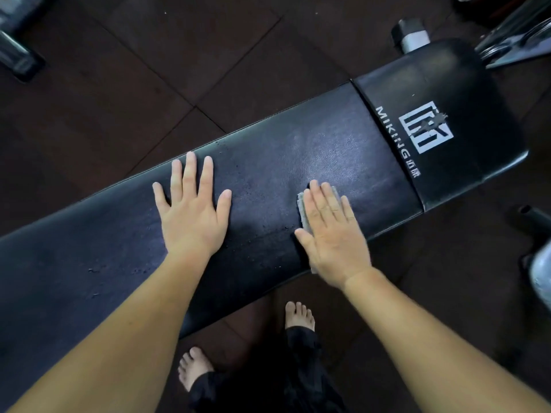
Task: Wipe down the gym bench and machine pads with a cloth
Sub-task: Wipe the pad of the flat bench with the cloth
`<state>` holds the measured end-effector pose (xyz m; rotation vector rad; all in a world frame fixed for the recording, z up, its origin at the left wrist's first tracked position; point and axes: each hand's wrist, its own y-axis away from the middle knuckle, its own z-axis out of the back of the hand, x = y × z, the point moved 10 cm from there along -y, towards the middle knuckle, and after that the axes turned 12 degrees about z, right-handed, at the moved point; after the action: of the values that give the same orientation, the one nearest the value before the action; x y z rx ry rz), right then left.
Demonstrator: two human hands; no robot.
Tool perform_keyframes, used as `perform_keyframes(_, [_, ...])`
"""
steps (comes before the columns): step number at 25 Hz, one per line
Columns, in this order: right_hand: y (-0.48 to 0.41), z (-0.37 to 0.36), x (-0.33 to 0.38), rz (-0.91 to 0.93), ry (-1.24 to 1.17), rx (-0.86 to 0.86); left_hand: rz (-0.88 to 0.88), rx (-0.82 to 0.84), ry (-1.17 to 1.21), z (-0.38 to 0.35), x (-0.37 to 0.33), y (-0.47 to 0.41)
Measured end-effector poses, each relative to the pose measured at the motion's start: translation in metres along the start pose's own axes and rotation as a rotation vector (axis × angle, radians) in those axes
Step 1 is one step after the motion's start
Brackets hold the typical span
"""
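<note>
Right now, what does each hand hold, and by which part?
Nothing is gripped. The right hand presses the cloth on the bench; the left hand rests bare.

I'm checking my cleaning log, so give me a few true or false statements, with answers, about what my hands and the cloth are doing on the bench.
1. The right hand presses a cloth flat on the bench. True.
2. The left hand holds a spray bottle. False: it lies flat on the bench with fingers spread and holds nothing.
3. The cloth covers the white logo. False: the logo sits farther along the bench, uncovered and apart from the cloth.
4. Both feet are bare. True.
</note>
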<state>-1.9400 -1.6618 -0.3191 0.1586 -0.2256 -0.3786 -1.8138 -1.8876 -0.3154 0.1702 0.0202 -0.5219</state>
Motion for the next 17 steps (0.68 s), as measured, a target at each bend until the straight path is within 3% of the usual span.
perform_keyframes(2, [-0.003, 0.007, -0.037, -0.120, 0.002, -0.013, -0.013, 0.000, 0.012, -0.001, 0.001, 0.000])
perform_keyframes(4, [0.002, 0.018, -0.081, -0.362, -0.056, -0.047, -0.020, -0.027, 0.021, 0.001, 0.002, 0.000])
perform_keyframes(6, [-0.002, 0.022, -0.066, -0.458, -0.042, -0.069, -0.039, -0.029, 0.023, 0.001, 0.000, 0.002])
perform_keyframes(8, [-0.016, 0.012, 0.017, -0.279, -0.013, -0.077, -0.048, -0.014, 0.043, 0.000, -0.001, 0.000])
perform_keyframes(10, [-0.013, -0.010, 0.102, 0.030, -0.021, 0.001, -0.052, 0.011, 0.072, 0.003, 0.002, -0.002])
perform_keyframes(12, [-0.016, -0.011, 0.096, 0.162, 0.023, 0.022, -0.102, 0.024, 0.085, 0.007, 0.007, -0.001])
perform_keyframes(15, [-0.032, 0.015, -0.011, -0.182, 0.013, 0.000, -0.163, 0.007, 0.053, 0.011, 0.035, 0.006])
perform_keyframes(17, [-0.040, 0.022, -0.022, -0.346, -0.017, -0.015, -0.169, -0.019, 0.026, 0.011, 0.061, 0.011])
